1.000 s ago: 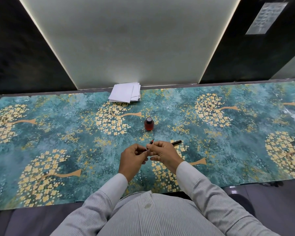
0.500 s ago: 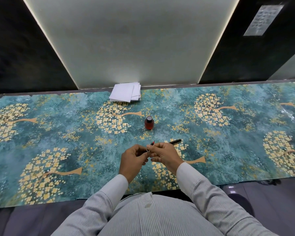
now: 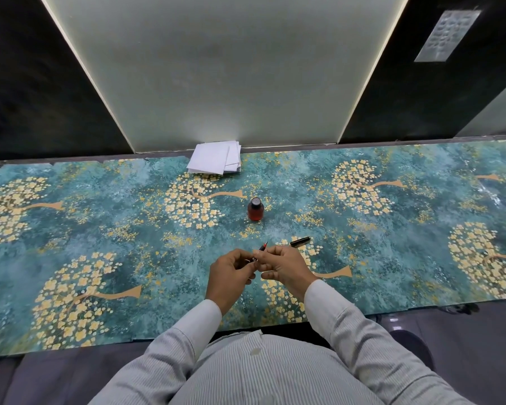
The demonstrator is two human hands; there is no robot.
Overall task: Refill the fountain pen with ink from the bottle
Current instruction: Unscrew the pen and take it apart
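Observation:
A small bottle of red ink (image 3: 255,210) with a dark cap stands upright on the patterned table, beyond my hands. My left hand (image 3: 231,273) and my right hand (image 3: 284,266) meet over the near middle of the table and both pinch the thin fountain pen (image 3: 263,247). Its red and black front end pokes out above my fingers, pointing away from me; the rest is hidden between the hands. A black pen cap (image 3: 300,242) lies on the table just right of the pen tip.
A stack of folded white paper (image 3: 214,161) lies at the table's far edge, against the wall. The teal cloth with gold tree prints (image 3: 100,229) covers the whole table. The front edge runs close to my body.
Both hands keep hold of the pen in the same spot. Only a slight shift of the fingers and of the camera shows.

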